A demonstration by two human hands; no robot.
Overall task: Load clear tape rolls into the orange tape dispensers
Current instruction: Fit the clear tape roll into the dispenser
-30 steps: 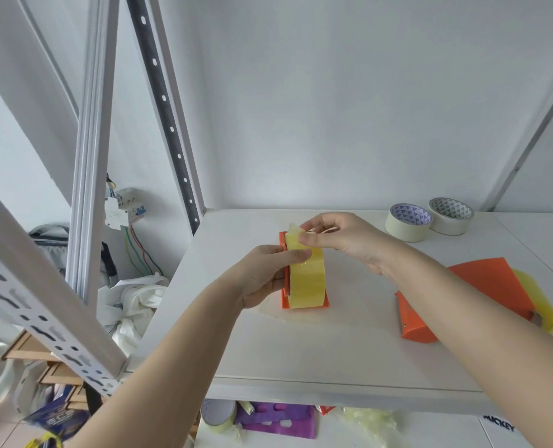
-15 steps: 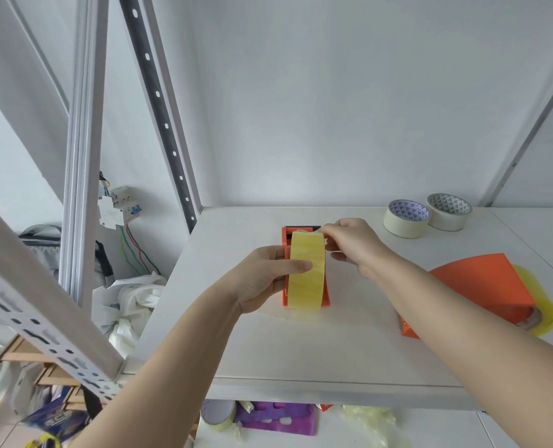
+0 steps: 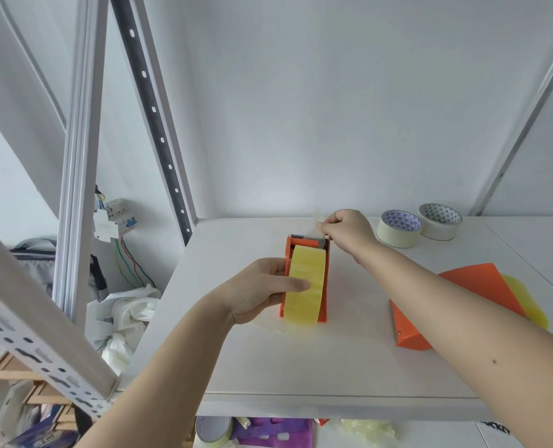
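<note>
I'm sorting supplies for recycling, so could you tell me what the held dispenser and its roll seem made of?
The dispenser looks like rigid orange plastic, matte, with flat moulded sides. The roll looks like glossy translucent yellowish film.

2 rolls (image 3: 419,227) right of dispenser (image 3: 304,279)

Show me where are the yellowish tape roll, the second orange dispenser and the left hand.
yellowish tape roll (image 3: 304,286): head view, outer face.
second orange dispenser (image 3: 469,282): head view, flat side.
left hand (image 3: 262,287): head view, back of hand.
</note>
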